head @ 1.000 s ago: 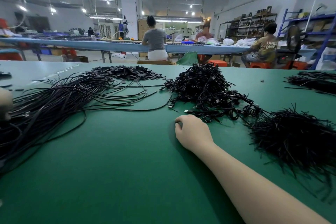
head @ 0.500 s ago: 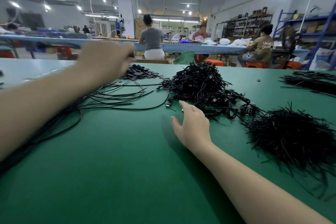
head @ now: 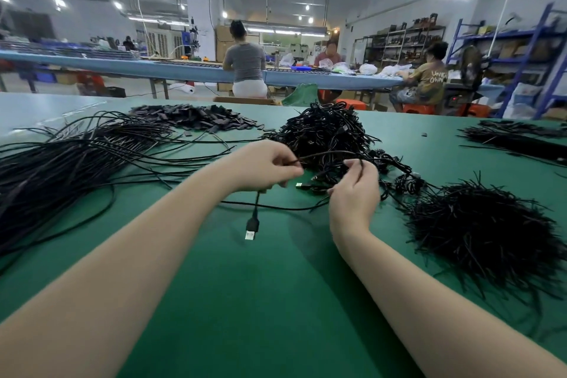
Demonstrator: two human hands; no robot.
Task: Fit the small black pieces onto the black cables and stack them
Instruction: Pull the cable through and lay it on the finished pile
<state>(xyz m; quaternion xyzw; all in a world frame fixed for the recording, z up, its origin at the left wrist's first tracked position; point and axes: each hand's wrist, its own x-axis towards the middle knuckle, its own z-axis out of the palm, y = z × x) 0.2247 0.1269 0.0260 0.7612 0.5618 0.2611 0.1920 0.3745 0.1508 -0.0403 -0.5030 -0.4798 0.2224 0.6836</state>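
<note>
My left hand [head: 265, 167] grips a black cable [head: 255, 207] whose USB plug [head: 252, 227] hangs below the fist above the green table [head: 245, 301]. My right hand [head: 354, 190] pinches the same cable's thin arc near its fingertips, just right of the left hand. A flat heap of small black pieces [head: 196, 116] lies far left of centre. A tangled pile of black cables [head: 328, 135] sits right behind both hands. Long loose cables [head: 76, 159] fan out at the left.
A bristly heap of short black strips [head: 481, 227] lies at the right, and another black bundle [head: 518, 138] at the far right edge. Beyond the table, three people sit at a long blue bench [head: 184, 70]. Blue shelving [head: 527, 55] stands at the right.
My left hand came back from the far pile of small pieces toward the middle and now grips a cable. My right hand lifted off the table and closed on that cable.
</note>
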